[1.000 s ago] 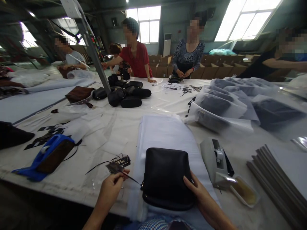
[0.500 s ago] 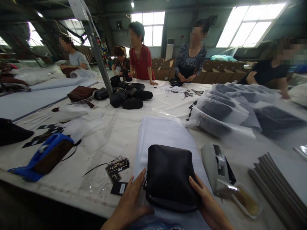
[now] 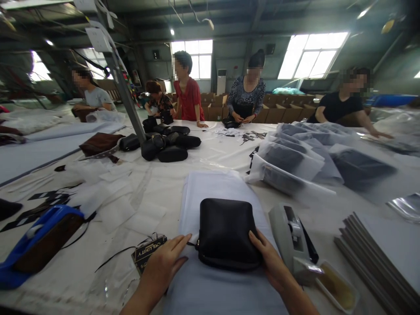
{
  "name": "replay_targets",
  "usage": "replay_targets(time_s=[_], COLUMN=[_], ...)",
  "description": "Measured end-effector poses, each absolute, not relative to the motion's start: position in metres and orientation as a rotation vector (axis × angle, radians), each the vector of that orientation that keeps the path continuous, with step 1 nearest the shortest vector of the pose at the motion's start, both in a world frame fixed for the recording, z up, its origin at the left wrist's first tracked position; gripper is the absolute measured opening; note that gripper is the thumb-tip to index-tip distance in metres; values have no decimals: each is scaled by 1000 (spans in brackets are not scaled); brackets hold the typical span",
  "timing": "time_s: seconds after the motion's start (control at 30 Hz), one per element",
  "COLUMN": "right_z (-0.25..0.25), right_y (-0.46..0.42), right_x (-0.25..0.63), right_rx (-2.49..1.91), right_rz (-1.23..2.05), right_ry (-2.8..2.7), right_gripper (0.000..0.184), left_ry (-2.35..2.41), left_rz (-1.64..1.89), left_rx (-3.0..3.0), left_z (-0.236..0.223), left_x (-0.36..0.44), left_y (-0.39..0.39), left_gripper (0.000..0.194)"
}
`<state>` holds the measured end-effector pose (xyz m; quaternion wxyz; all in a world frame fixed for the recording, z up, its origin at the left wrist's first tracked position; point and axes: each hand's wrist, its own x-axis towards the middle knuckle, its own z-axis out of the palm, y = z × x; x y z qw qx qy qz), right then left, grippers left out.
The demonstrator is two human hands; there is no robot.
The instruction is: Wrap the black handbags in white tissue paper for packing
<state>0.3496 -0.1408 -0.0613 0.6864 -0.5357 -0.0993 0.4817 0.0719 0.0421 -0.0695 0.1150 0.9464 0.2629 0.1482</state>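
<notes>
A small black leather pouch (image 3: pixel 226 229) lies on a stack of white wrapping sheets (image 3: pixel 216 188) right in front of me. My left hand (image 3: pixel 162 264) rests flat on the sheets at the pouch's left edge, fingers stretched out, holding nothing. My right hand (image 3: pixel 267 258) lies against the pouch's lower right corner with its fingers laid on the leather. Black hang tags (image 3: pixel 147 251) with thin cords lie on the table just left of my left hand.
A grey tape dispenser (image 3: pixel 290 238) and a small tray (image 3: pixel 336 286) stand to the right, beside stacked grey boards (image 3: pixel 377 253). A blue tape dispenser (image 3: pixel 39 238) sits at left. Black pouches (image 3: pixel 170 142) are piled mid-table, bagged ones (image 3: pixel 302 162) at right. Several people work along the far side.
My left hand let go of a hang tag and came flat onto the sheets beside the pouch. The tags now lie on the table. The view tilted upward.
</notes>
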Motion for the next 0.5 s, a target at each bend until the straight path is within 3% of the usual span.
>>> replay_targets(time_s=[0.3, 0.4, 0.5], right_z=[-87, -75, -55], right_y=[-148, -169, -205], right_x=[358, 354, 349], right_rx=[-1574, -1756, -1856], right_rz=[757, 475, 111], right_ry=[-384, -585, -761], right_gripper=[74, 58, 29], left_ry=[968, 941, 837], left_rz=[-109, -107, 162], left_rx=[2744, 2772, 2804], left_z=[-67, -72, -75], left_x=[63, 49, 55], left_y=[42, 55, 61], left_gripper=[69, 61, 57])
